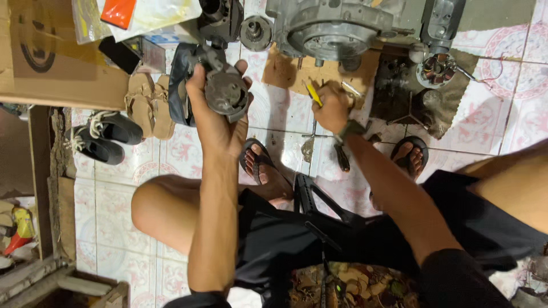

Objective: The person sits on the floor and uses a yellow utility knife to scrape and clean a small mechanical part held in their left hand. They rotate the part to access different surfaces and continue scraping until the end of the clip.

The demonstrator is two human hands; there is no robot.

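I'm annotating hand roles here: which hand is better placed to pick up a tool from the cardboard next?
Probably the right hand: it is down at the cardboard among the loose tools, at a yellow-handled tool. The left hand is raised and full, gripping a grey metal engine part.

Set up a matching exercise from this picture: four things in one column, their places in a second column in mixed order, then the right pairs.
Things
1. grey metal engine part
2. yellow-handled tool
3. black sneakers
4. tan sandals

Places
A. on the tiles beside the cardboard box
B. held up in the left hand
C. on the floor left of the sandals
D. at the right hand, over the cardboard sheet

Pairs: 1-B, 2-D, 3-C, 4-A
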